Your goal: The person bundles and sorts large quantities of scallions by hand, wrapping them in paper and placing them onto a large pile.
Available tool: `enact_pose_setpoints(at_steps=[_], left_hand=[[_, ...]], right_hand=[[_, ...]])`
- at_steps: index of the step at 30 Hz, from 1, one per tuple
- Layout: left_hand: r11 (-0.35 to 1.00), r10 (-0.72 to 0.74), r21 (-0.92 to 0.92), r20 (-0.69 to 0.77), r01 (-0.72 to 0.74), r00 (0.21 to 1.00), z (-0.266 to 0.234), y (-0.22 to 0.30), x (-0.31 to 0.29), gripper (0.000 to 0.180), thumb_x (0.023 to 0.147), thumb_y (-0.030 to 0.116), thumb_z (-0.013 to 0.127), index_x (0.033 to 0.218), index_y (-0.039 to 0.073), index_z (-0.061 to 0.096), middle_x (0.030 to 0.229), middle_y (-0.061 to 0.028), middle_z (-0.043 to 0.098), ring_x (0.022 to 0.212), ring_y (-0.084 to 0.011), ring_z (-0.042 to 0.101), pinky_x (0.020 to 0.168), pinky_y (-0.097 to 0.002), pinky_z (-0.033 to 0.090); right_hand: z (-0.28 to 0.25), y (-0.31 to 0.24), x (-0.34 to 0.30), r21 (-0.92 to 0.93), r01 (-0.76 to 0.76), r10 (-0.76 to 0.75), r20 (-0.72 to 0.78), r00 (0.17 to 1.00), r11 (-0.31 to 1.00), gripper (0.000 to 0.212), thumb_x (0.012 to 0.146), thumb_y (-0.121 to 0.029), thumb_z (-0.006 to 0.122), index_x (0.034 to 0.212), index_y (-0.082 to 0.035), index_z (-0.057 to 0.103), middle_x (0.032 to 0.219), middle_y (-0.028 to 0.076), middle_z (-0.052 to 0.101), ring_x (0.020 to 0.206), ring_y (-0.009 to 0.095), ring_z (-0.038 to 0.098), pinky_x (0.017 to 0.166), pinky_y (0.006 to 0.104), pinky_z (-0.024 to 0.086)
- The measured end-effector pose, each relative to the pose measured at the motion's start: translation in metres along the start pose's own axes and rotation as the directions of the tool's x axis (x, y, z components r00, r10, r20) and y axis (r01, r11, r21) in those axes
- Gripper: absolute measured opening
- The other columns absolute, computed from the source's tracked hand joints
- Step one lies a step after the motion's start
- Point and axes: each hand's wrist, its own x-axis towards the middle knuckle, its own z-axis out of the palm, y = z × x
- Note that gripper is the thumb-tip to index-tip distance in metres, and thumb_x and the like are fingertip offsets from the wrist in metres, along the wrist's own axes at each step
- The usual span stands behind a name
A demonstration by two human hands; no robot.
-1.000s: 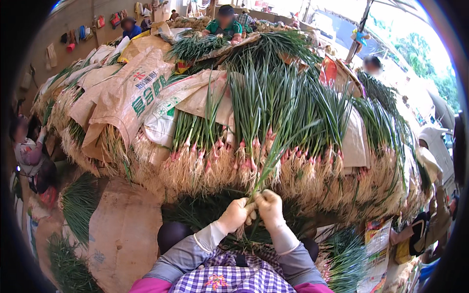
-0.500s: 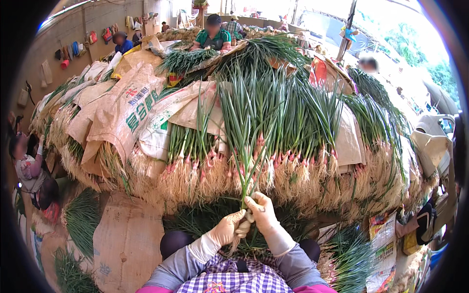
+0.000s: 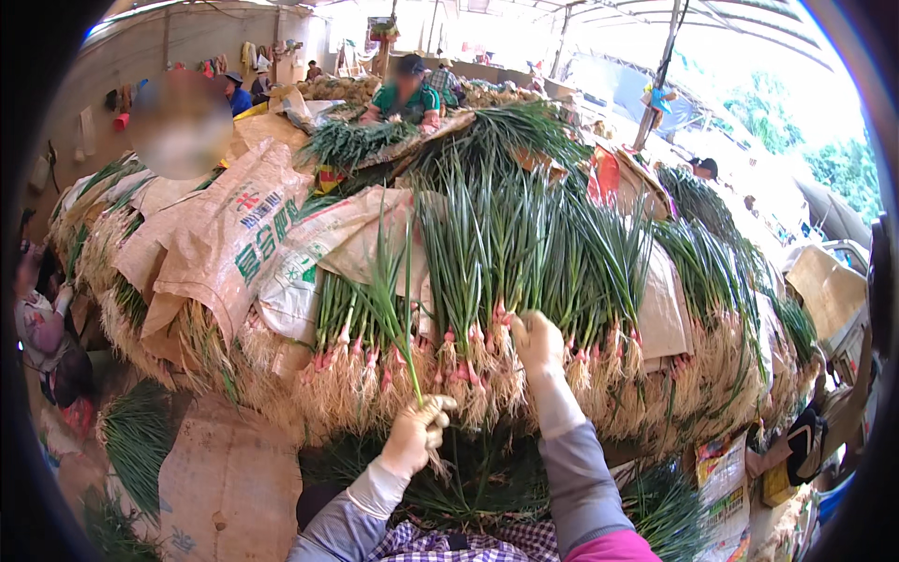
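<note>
In front of my lap, my left hand in a pale glove is closed around the lower end of a green garlic plant. Its leaves point up and away, and its roots show below my fist. Stretched forward, my gloved right hand has its fingers closed at the pink stems of a green garlic plant at the edge of the pile. Part of that grip is hidden behind the hand. The pile holds many such plants, leaves away from me and pale roots toward me.
Tan woven sacks cover the pile's left side. More green plants lie on the floor at left, beside a flat brown sack. Other plants lie at lower right. A person in green is across the pile; others are around it.
My hands have parted. The right one let go of the plant held between them and reached forward to the pile. My left hand moved slightly left, still holding a plant.
</note>
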Motion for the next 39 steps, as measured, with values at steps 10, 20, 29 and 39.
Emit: enact_pose_setpoints(at_steps=[10, 20, 29, 39], left_hand=[[1.0, -0.002, -0.019, 0.226, 0.007, 0.974, -0.017, -0.038, 0.001, 0.025, 0.1, 0.022, 0.039, 0.11, 0.004, 0.055, 0.101, -0.0116, 0.064, 0.072, -0.0139, 0.06, 0.064, -0.0258, 0.051], [0.969, -0.188, -0.123, 0.192, 0.213, 0.963, 0.011, -0.094, -0.014, 0.006, 0.096, 0.012, 0.048, 0.094, 0.01, 0.043, 0.077, -0.0009, 0.05, 0.059, -0.0084, 0.049, 0.053, -0.0215, 0.044], [0.956, -0.094, -0.219, 0.395, 0.193, 0.914, 0.001, -0.048, -0.052, 0.006, 0.098, 0.013, 0.042, 0.098, 0.007, 0.043, 0.076, -0.0047, 0.053, 0.06, -0.0104, 0.05, 0.053, -0.0204, 0.041], [0.92, -0.385, 0.026, 0.227, 0.39, 0.894, -0.016, -0.036, -0.024, 0.017, 0.098, 0.02, 0.043, 0.1, 0.004, 0.048, 0.07, -0.002, 0.049, 0.05, -0.006, 0.041, 0.045, -0.0193, 0.036]], right_hand=[[-0.073, -0.043, -0.027, 0.64, -0.41, 0.236, 0.343, 0.909, 0.65, 0.019, 0.086, -0.004, 0.056, 0.102, 0.005, 0.056, 0.072, 0.006, 0.055, 0.052, 0.008, 0.046, 0.041, 0.0179, 0.041], [-0.005, -0.01, -0.164, 0.285, -0.041, -0.045, 0.289, 0.956, 0.958, 0.017, 0.09, -0.007, 0.054, 0.073, -0.004, 0.052, 0.063, -0.001, 0.047, 0.055, 0.005, 0.037, 0.046, 0.0221, 0.032], [-0.036, 0.031, -0.17, -0.066, 0.2, -0.121, 0.603, 0.789, 0.977, 0.022, 0.086, -0.016, 0.061, 0.09, 0.005, 0.066, 0.075, 0.018, 0.067, 0.069, 0.02, 0.064, 0.067, 0.032, 0.052], [-0.02, -0.016, -0.178, 0.485, -0.118, -0.253, 0.63, 0.734, 0.867, 0.021, 0.092, -0.022, 0.057, 0.086, -0.002, 0.059, 0.065, -0.001, 0.052, 0.055, 0.008, 0.047, 0.048, 0.025, 0.038]])
